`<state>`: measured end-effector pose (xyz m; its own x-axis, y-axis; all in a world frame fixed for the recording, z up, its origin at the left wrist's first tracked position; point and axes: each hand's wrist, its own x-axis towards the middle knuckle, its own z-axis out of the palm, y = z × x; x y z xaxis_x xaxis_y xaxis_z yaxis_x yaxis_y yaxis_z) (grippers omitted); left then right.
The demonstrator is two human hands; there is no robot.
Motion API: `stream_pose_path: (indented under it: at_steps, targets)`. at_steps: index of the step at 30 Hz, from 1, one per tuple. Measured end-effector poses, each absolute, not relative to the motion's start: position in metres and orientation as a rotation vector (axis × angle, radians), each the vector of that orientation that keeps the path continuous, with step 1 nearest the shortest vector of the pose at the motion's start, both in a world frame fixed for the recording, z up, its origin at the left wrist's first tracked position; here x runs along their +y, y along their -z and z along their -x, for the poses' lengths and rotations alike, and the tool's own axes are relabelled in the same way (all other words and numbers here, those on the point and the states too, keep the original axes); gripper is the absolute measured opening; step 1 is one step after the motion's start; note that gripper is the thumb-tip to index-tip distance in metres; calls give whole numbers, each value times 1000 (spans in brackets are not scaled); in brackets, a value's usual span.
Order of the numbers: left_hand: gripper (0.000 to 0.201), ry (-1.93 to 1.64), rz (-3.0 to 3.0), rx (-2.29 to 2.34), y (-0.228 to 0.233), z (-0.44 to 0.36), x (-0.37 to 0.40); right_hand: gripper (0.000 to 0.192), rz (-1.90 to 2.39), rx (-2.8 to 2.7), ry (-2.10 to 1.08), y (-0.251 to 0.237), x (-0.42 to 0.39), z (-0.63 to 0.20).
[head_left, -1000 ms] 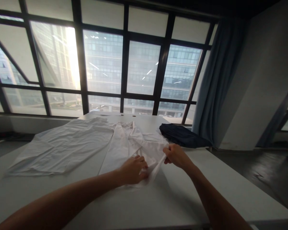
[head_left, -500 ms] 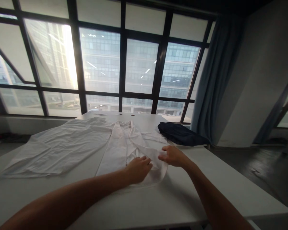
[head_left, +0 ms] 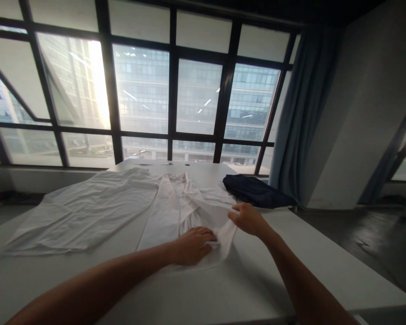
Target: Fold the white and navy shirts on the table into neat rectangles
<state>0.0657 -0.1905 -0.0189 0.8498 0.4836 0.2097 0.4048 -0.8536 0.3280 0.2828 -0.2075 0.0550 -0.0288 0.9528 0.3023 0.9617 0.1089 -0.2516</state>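
Head view, middle of frame: left hand (head_left: 193,245) lies flat, pinning the white shirt (head_left: 176,212) to the counter (head_left: 243,280); right hand (head_left: 247,219) pinches its edge, pulling it smooth.

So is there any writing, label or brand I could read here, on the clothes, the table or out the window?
None can be read.
white shirt under both hands: no visible label or print.
dark garment: plain, no tag showing.
table: bare surface, no markings.
buildings through the window: hazy, no signs legible.

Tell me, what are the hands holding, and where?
The right hand pinches the white shirt at its right edge. The left hand presses flat on its lower part.
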Motion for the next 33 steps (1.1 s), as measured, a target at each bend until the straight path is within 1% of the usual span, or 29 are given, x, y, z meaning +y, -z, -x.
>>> stream_pose_path:
  at_steps: [3,5,8,12,14,16,18,20,23,26,27,29,30,31,33]
  targets:
    - [44,-417,-2666,678,19,-70,-188,32,1702,-2052,20,-53,-209,-278]
    - [45,-415,-2617,706,13,-66,-180,33,1563,-2114,-49,-51,-211,-274]
    - [50,-415,-2714,792,6,-48,-163,35,1400,-2168,-157,-50,-216,-269]
    - [61,-276,-2937,876,27,-27,-152,36,1277,-2181,-258,-47,-219,-257]
    - [62,-297,-2967,870,40,-24,-151,36,1208,-2201,-284,-43,-220,-246]
    - [56,-372,-2945,805,45,-24,-149,35,1149,-2241,-305,-36,-222,-230]
    - [44,-449,-2818,717,40,-24,-143,31,1125,-2300,-326,-28,-225,-214]
    - [37,-556,-2573,765,31,-23,-135,28,1134,-2365,-309,-19,-228,-199]
    - [43,-777,-2130,1019,21,-23,-124,22,1152,-2497,-229,-8,-230,-186]
    - [36,-846,-1886,1138,22,-26,-119,18,1169,-2647,-157,-3,-229,-183]
    - [44,-842,-1862,1172,23,-27,-119,18,1173,-2683,-150,-3,-229,-184]
    - [70,-839,-1884,1263,24,-29,-121,16,1145,-2735,-164,-4,-230,-186]
    - [73,-826,-1941,1306,24,-30,-122,13,1114,-2753,-179,-5,-231,-187]
    - [68,-789,-2038,1348,22,-30,-124,11,1077,-2769,-194,-7,-232,-189]
    - [46,-645,-2326,1407,17,-28,-128,9,996,-2796,-236,-9,-233,-192]
